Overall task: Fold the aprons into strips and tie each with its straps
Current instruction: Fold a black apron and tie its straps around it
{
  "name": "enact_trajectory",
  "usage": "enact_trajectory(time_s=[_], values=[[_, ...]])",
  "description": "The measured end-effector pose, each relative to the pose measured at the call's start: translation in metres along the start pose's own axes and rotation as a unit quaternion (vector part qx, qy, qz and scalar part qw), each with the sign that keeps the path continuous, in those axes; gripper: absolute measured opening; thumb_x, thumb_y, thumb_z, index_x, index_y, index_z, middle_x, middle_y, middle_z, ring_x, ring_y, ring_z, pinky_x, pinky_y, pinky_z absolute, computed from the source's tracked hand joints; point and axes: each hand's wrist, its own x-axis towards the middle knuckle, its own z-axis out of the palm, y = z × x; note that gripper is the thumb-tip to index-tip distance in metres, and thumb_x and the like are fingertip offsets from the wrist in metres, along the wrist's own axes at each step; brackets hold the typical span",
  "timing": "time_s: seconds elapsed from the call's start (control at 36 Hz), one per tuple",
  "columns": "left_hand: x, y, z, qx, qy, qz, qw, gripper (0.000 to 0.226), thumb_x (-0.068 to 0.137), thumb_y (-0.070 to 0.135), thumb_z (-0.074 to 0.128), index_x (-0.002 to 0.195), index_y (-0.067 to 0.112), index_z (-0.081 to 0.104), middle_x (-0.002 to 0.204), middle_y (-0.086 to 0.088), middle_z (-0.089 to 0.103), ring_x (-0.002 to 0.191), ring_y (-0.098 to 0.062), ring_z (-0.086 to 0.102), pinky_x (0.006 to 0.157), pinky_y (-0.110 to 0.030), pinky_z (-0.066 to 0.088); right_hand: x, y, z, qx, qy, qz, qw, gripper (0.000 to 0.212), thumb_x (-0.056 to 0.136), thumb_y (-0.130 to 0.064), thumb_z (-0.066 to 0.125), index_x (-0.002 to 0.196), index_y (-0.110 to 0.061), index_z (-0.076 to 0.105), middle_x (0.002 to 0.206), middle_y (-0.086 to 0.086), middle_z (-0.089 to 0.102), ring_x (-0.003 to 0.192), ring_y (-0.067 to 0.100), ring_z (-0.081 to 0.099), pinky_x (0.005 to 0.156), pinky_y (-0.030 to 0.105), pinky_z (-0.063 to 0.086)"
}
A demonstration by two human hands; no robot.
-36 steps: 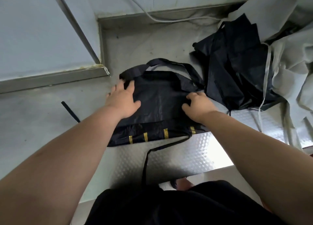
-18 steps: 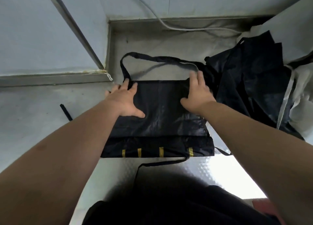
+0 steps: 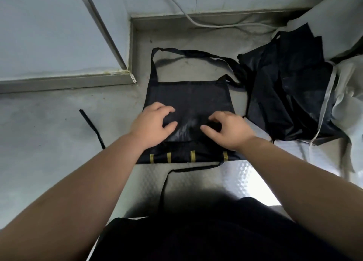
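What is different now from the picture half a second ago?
Both hands slid back toward the person, from the apron's far edge to its middle. The left hand and right hand lay flat then; now their fingers curl on the apron, though a pinch is unclear. The apron, its neck strap and the pile stayed put.

Left arm: bare, is reaching forward from the lower left, forearm angling up toward the middle
Left hand (image 3: 155,121): is lying palm down with knuckles raised, fingers (image 3: 167,110) curling so the tips are touching the apron (image 3: 188,95), thumb sticking out toward the other hand
Right arm: bare, is coming in from the lower right, forearm angling up and inward
Right hand (image 3: 228,130): is lying palm down, fingers curling under, thumb pointing left, tips touching the same cloth
Grip: whether either hand is pinching cloth is not showing
Spacing: the hands are sitting side by side, near each other, not touching
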Motion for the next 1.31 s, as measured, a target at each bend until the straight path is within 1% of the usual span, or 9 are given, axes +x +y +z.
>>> enact_trajectory(time_s=[0.22, 0.28, 0.39, 0.5, 0.78, 0.92, 1.06, 1.22, 1.31], values=[[-0.056, -0.007, 0.03, -0.021, 0.051, 0.127, 0.99, 0.021, 0.087, 0.013, 0.061, 0.103, 0.019, 0.073, 0.098, 0.001, 0.066, 0.087, -0.023, 0.061, 0.073, -0.033, 0.051, -0.045, 0.004, 0.042, -0.114, 0.078, -0.037, 0.99, 0.017, 0.081, -0.014, 0.063, 0.095, -0.012, 0.071, 0.088, 0.013, 0.067, 0.079, 0.037, 0.063, 0.075, 0.041, 0.046], [-0.063, -0.008, 0.036, -0.009, 0.054, 0.153, 0.987, 0.023, 0.087, 0.019, 0.055, 0.098, 0.019, 0.075, 0.093, 0.001, 0.068, 0.08, -0.025, 0.063, 0.069, -0.036, 0.053, -0.049, 0.0, 0.043, -0.14, 0.039, -0.025, 0.989, 0.031, 0.081, -0.004, 0.06, 0.109, -0.015, 0.07, 0.104, 0.013, 0.066, 0.091, 0.038, 0.06, 0.082, 0.04, 0.042], [-0.07, -0.006, 0.036, 0.07, -0.025, 0.125, 0.989, 0.053, 0.084, 0.058, 0.049, 0.127, 0.028, 0.059, 0.127, 0.005, 0.055, 0.117, -0.023, 0.049, 0.093, -0.039, 0.037, -0.06, -0.002, 0.04, -0.132, -0.004, -0.004, 0.991, 0.04, 0.095, -0.034, 0.046, 0.134, -0.026, 0.052, 0.14, 0.003, 0.046, 0.124, 0.028, 0.044, 0.102, 0.037, 0.027], [-0.073, -0.007, 0.034, 0.156, -0.1, 0.126, 0.975, 0.079, 0.077, 0.066, 0.059, 0.144, 0.035, 0.03, 0.146, 0.012, 0.029, 0.135, -0.014, 0.026, 0.107, -0.034, 0.02, -0.068, -0.004, 0.038, -0.18, -0.066, 0.007, 0.982, 0.069, 0.084, -0.063, 0.049, 0.144, -0.032, 0.032, 0.151, -0.005, 0.029, 0.135, 0.021, 0.03, 0.109, 0.037, 0.02], [-0.031, -0.007, 0.002, 0.076, -0.169, 0.043, 0.982, 0.031, 0.093, 0.044, 0.046, 0.117, 0.032, 0.062, 0.123, 0.011, 0.047, 0.108, -0.02, 0.051, 0.096, -0.036, 0.039, -0.043, -0.005, 0.013, -0.144, -0.088, 0.028, 0.985, 0.042, 0.094, -0.057, 0.031, 0.11, -0.024, 0.052, 0.106, 0.001, 0.064, 0.102, 0.023, 0.056, 0.09, 0.036, 0.031], [-0.011, -0.006, -0.001, 0.122, -0.165, 0.017, 0.979, 0.027, 0.098, 0.046, 0.034, 0.109, 0.025, 0.048, 0.089, 0.002, 0.051, 0.093, -0.022, 0.047, 0.08, -0.033, 0.033, -0.019, -0.01, 0.0, -0.149, -0.124, 0.045, 0.98, 0.03, 0.101, -0.037, 0.026, 0.118, -0.018, 0.042, 0.11, 0.011, 0.059, 0.095, 0.028, 0.05, 0.086, 0.037, 0.029], [0.003, -0.008, 0.008, 0.235, -0.08, 0.022, 0.968, 0.034, 0.097, 0.05, 0.036, 0.119, 0.026, 0.047, 0.115, 0.0, 0.056, 0.111, -0.023, 0.046, 0.092, -0.036, 0.029, -0.007, -0.001, 0.004, -0.25, -0.097, 0.061, 0.962, 0.038, 0.102, -0.035, 0.024, 0.137, -0.028, 0.038, 0.129, 0.007, 0.048, 0.118, 0.029, 0.045, 0.1, 0.044, 0.027], [-0.009, -0.002, 0.027, 0.16, 0.006, 0.102, 0.982, 0.038, 0.096, 0.017, 0.049, 0.133, 0.026, 0.051, 0.13, 0.002, 0.05, 0.12, -0.024, 0.042, 0.099, -0.037, 0.028, -0.016, 0.007, 0.016, -0.261, -0.015, 0.001, 0.965, 0.045, 0.097, -0.016, 0.034, 0.14, -0.03, 0.036, 0.133, 0.003, 0.044, 0.12, 0.027, 0.04, 0.099, 0.037, 0.026], [-0.018, 0.001, 0.032, 0.11, -0.007, 0.066, 0.992, 0.041, 0.099, 0.031, 0.043, 0.139, 0.025, 0.046, 0.136, 0.003, 0.047, 0.125, -0.022, 0.04, 0.104, -0.036, 0.024, -0.016, 0.008, 0.015, -0.192, -0.04, 0.016, 0.98, 0.043, 0.099, -0.038, 0.035, 0.141, -0.028, 0.039, 0.137, 0.001, 0.043, 0.124, 0.025, 0.039, 0.103, 0.036, 0.026]])
